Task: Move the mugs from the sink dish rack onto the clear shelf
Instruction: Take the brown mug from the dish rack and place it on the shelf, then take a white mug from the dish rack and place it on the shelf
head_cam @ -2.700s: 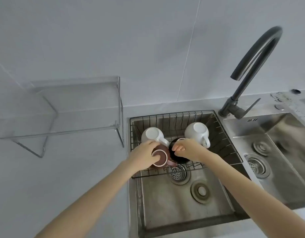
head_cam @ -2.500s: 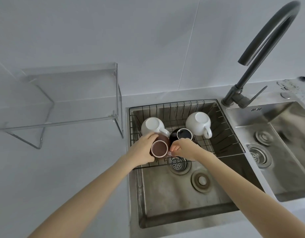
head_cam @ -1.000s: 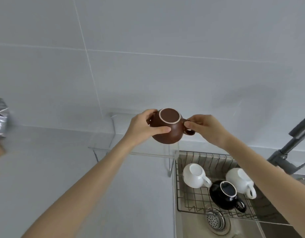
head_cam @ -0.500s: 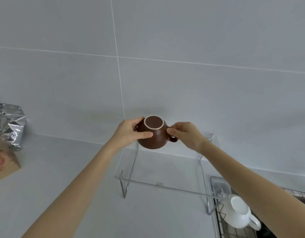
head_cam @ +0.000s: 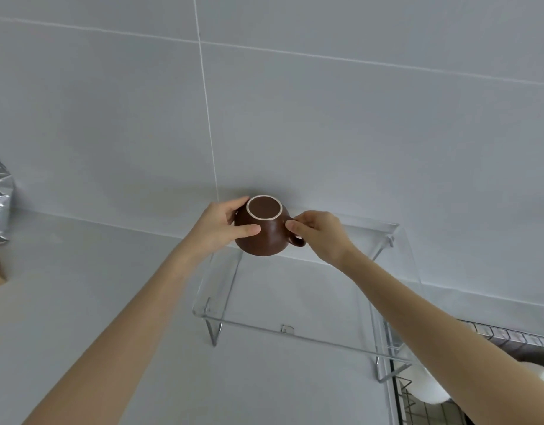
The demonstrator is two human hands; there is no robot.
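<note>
Fingers (head_cam: 249,230) of the left hand (head_cam: 217,228) wrap the rounded matte brown ceramic mug (head_cam: 261,230), held upside down with its pale-ringed base up; the right hand (head_cam: 321,236) pinches it beside the looped handle. It sits mid-frame over the clear acrylic shelf's (head_cam: 295,329) back edge. A white glossy mug (head_cam: 430,384) lies in the wire dish rack (head_cam: 418,406), lower right.
</note>
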